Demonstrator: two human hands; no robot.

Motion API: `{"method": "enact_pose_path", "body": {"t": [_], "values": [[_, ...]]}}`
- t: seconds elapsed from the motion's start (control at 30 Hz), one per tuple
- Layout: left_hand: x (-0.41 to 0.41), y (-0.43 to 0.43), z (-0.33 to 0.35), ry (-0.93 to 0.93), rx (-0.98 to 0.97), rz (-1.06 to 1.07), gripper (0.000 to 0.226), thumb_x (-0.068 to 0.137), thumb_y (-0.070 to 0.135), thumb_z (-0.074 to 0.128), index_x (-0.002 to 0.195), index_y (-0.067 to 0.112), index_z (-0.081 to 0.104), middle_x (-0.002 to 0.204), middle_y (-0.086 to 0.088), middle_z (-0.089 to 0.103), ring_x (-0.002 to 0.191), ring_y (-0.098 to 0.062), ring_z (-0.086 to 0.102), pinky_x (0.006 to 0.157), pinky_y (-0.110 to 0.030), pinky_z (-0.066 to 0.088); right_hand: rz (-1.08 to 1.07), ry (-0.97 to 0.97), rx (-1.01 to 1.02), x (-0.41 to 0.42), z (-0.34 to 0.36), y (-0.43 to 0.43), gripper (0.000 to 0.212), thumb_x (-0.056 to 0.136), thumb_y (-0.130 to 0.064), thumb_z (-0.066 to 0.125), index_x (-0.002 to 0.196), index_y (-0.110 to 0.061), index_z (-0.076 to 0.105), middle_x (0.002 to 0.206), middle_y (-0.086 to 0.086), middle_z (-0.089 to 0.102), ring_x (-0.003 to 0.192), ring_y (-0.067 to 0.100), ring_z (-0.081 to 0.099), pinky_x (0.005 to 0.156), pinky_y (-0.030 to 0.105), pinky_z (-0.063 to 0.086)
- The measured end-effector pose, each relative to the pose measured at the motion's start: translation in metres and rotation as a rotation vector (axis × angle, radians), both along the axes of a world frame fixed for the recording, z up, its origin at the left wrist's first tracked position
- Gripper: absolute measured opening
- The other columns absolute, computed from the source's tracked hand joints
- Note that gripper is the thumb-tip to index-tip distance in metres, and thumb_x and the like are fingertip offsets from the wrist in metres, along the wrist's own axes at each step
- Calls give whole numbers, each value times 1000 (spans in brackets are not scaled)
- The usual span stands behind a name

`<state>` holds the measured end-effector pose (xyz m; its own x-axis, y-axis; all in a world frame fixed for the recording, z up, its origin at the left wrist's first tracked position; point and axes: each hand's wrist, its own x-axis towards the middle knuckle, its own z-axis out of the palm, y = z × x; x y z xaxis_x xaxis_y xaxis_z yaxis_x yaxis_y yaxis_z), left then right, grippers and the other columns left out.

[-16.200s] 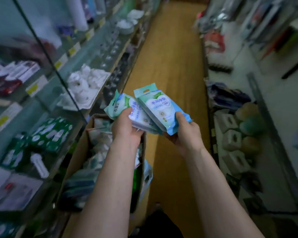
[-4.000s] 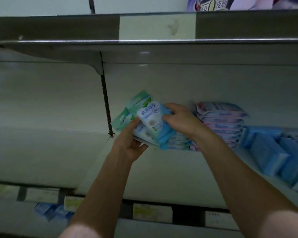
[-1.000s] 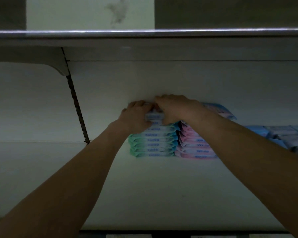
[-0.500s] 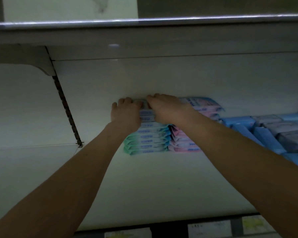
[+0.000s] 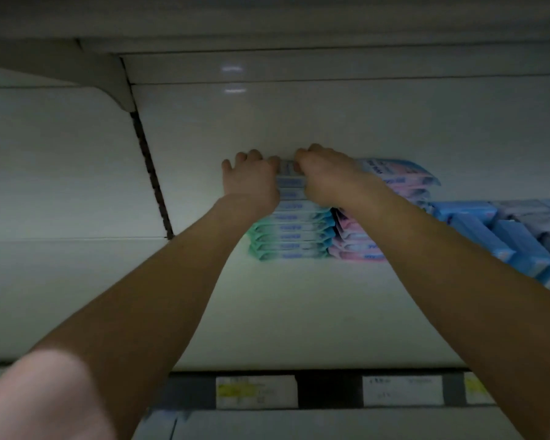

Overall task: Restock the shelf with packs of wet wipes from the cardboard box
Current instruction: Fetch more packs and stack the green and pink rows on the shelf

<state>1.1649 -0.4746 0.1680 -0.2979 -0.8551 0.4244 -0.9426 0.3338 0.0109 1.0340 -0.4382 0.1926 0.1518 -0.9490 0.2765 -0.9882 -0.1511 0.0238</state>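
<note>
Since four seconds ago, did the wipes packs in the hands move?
Yes. The packs went back, from mid-air onto the green stack beside the pink stack.

On the white shelf (image 5: 299, 312), the left hand (image 5: 250, 182) and right hand (image 5: 327, 179) curl their fingers over the top of the green stack of wet wipes (image 5: 291, 236), which touches a pink stack (image 5: 356, 246), with blue packs (image 5: 477, 230) further right.
</note>
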Motion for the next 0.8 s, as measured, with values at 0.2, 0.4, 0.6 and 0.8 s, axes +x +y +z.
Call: {"method": "enact_pose_path", "body": {"t": [0.2,0.4,0.6,0.8], "values": [[38,35,-1,608,22,120,48,89,23,58,136,23,50,129,-11,51,117,-30,52,99,-41,43,170,-359,-57,37,12,21,36,91,-18,56,126,-16,55,130,8,54,118,25,51,86,23,38],[106,108,-19,1190,-22,444,39,87,13,59,126,15,58,107,-8,64,98,-27,64,89,-37,53,433,-750,58,115,-8,46,25,87,-17,58,111,-21,66,113,2,64,106,19,60,96,30,46],[169,232,-61,1403,-198,847,32,83,14,59,115,20,60,103,-9,67,99,-30,65,91,-42,53,755,-891,335,208,-48,137,21,89,-15,56,105,-20,69,105,-3,68,98,13,63,87,25,49],[215,391,-102,1446,-429,1250,31,85,14,62,115,19,62,105,-3,66,97,-20,63,92,-33,51,1080,-750,593,291,-92,276,17,86,-15,57,96,-19,70,94,2,70,93,21,65,83,35,53]]}}
